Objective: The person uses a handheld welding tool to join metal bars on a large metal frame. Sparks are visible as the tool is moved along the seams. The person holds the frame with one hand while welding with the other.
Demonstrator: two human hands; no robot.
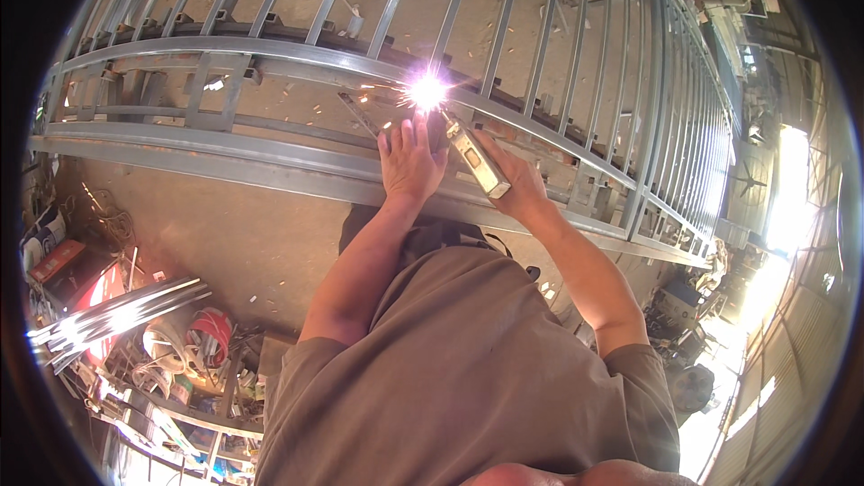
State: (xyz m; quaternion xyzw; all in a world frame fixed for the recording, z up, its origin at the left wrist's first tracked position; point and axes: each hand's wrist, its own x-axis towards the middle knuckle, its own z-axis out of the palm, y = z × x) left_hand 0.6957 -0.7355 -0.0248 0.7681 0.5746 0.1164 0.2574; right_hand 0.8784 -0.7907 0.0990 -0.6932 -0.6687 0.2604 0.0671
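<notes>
A bright white-violet welding arc (427, 91) burns at the lower rail of a grey metal railing (306, 52), throwing sparks mostly leftward. My right hand (515, 177) is closed around a boxy, pale yellowish welding torch (481, 165), whose tip points up-left at the arc. Just below the glare, my left hand (413, 160) reaches forward with its fingers stretched out. Its fingertips are close to the arc, and the glare hides whether they touch the rail. Left of those fingers lies a narrow flat metal strip (359, 114).
Long steel beams (270, 162) run across in front of my body beneath the railing. At lower left are a bundle of shiny metal bars (126, 313), a red helmet-like object (211, 335) and cluttered shelving. Machinery (675, 306) stands at right beside a corrugated wall (792, 351).
</notes>
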